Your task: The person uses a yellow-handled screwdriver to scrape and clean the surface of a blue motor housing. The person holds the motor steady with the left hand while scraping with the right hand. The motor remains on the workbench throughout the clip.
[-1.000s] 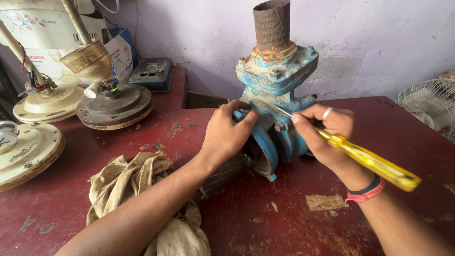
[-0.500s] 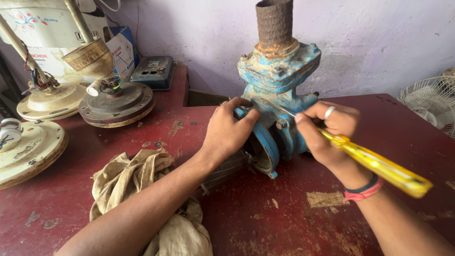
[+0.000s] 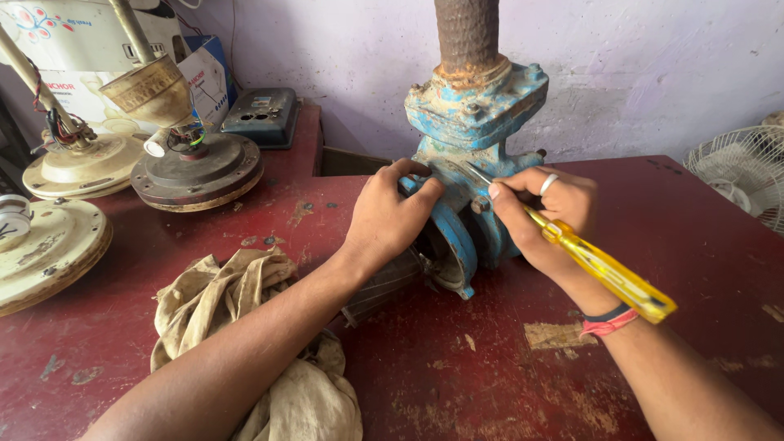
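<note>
The blue pump body (image 3: 478, 131) stands upright on the red table (image 3: 694, 245), a rusty pipe (image 3: 467, 33) rising from its top. The left hand (image 3: 390, 216) grips its round front flange — the right hand (image 3: 549, 214) clasps a yellow-handled screwdriver (image 3: 600, 265), tip against the casting.

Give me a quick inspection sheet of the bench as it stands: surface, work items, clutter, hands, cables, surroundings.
Surface: red table, paint chipped.
Work items: blue pump with rusty pipe on top; yellow screwdriver, tip at the pump.
Clutter: crumpled rag; ceiling fan motors.
Hands: left hand grips pump housing; right hand holds the screwdriver.
Cables: loose wires on one fan motor.
Surroundings: pale wall; table fan at right.
</note>
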